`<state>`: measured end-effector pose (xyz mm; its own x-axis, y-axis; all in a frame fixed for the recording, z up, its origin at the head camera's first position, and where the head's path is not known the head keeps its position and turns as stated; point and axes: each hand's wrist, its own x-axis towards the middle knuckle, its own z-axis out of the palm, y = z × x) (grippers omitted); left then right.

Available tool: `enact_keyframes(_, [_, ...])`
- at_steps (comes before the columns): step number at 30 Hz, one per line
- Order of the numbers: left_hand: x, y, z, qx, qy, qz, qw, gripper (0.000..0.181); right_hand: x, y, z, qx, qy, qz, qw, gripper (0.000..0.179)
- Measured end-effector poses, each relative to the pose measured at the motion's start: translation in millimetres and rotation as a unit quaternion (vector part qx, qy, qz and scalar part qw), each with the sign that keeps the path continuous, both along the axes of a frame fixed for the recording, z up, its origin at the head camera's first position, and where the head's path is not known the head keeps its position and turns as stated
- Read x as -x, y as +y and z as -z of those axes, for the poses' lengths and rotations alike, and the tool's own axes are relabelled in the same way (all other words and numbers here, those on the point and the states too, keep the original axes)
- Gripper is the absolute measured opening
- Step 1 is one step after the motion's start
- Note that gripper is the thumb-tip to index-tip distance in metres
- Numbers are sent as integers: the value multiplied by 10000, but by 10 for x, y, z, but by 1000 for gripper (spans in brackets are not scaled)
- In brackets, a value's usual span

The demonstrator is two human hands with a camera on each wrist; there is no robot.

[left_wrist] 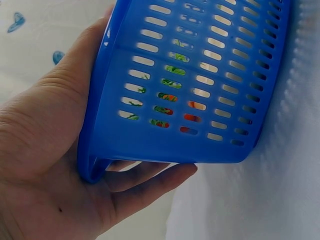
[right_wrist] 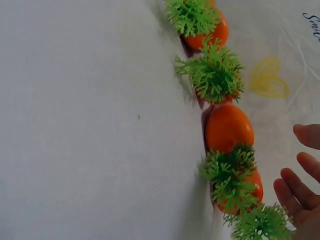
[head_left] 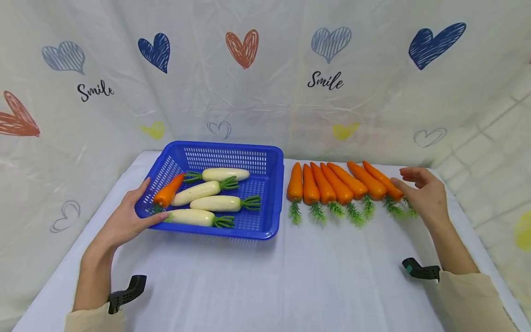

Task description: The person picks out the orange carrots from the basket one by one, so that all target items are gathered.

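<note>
A blue plastic basket [head_left: 271, 198] sits on the left half of the table. Its front left corner is gripped by my left hand [head_left: 124, 221], thumb over the rim; in the left wrist view the fingers [left_wrist: 150, 187] reach round the perforated wall. Inside lie several white radishes [head_left: 215, 203] with green stems and one orange carrot [head_left: 169, 190]. To the right, several carrots [head_left: 342, 184] lie side by side, leafy tops toward me. My right hand [head_left: 429, 196] hovers at the rightmost carrot [head_left: 381, 180], fingers apart and loosely bent, holding nothing.
A white cloth [head_left: 315, 281] covers the table. Behind it hangs a pale curtain [head_left: 282, 101] printed with hearts and "Smile". Black wrist cameras [head_left: 128, 293] are strapped to both forearms, over beige sleeves [head_left: 473, 299].
</note>
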<state>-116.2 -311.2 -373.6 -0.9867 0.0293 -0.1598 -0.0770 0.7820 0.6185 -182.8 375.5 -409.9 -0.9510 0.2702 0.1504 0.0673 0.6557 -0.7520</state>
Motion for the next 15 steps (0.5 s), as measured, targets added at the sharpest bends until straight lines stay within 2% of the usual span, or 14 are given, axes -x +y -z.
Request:
enact_keyframes(8, [-3, -13, 21, -16, 18, -4, 10000, 115, 46, -253, -171, 230, 299, -207, 9991, 51])
enact_keyframes(15, [-12, -13, 32, -47, 74, 13, 10000, 114, 80, -428, -191, 501, 313, -552, 9967, 37])
